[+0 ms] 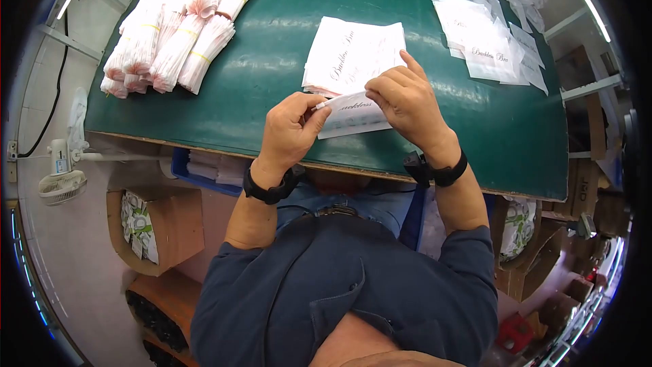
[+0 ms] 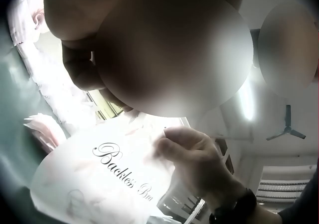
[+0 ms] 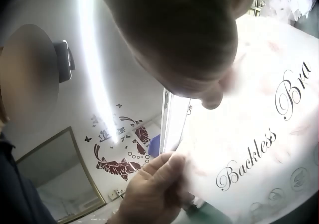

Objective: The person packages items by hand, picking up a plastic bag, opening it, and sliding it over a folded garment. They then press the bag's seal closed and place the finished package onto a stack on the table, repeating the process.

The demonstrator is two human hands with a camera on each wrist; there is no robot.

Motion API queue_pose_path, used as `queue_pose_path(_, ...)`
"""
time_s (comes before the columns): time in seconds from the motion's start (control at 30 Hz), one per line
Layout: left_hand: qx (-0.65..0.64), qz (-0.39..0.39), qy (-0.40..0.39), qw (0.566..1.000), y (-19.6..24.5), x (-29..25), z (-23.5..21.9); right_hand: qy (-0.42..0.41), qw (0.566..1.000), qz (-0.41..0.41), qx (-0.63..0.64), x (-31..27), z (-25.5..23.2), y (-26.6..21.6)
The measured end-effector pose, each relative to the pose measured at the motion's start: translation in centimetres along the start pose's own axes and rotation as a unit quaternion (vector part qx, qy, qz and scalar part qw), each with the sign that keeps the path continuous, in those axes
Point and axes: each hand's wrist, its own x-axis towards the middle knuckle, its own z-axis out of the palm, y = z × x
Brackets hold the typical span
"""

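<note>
A translucent white printed bag (image 1: 353, 117) lettered "Backless Bra" is held up between both hands, tilted over the table's near edge. My left hand (image 1: 291, 129) pinches its left upper corner between thumb and fingers, beside a small white piece on that edge. The right hand (image 1: 411, 105) pinches the upper edge further right, index finger raised. Just beyond lies a stack of similar printed bags (image 1: 360, 47). The right wrist view shows the lettering (image 3: 249, 159) large, with the left hand (image 3: 154, 186) at the bag's edge. In the left wrist view, the right hand (image 2: 192, 156) grips the opposite side.
Banded bundles of white and pink bags (image 1: 170, 34) are piled at the left of the green table (image 1: 272, 47). Loose translucent bags (image 1: 485, 51) lie spread at the right. Below the table edge are a blue bin (image 1: 183, 166), a cardboard box (image 1: 180, 224) and a small fan (image 1: 62, 187).
</note>
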Motion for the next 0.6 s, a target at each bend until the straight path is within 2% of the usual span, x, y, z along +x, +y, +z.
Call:
queue_pose_path(0.03,-0.024,-0.018,0.012,0.999,-0.2,-0.2,0.2,-0.001,1.0,-0.001,-0.001,-0.1,0.2,-0.3)
queue_pose_path(0.13,-0.023,-0.02,0.02,0.999,-0.2,-0.5,0.6,0.139,0.99,-0.029,-0.018,0.0,1.4,-2.7)
queue_pose_path(0.3,-0.002,-0.018,0.009,1.0,-0.3,-0.9,0.6,0.113,0.992,-0.059,0.002,-1.1,3.9,-3.8)
queue_pose_path(0.43,0.018,-0.001,-0.001,1.0,-0.5,-1.2,0.7,0.12,0.991,-0.043,0.035,-1.4,4.7,-3.9)
queue_pose_path(0.6,0.018,0.025,0.003,1.0,-0.5,-1.4,1.1,0.067,0.995,-0.001,0.08,-1.7,4.7,-3.8)
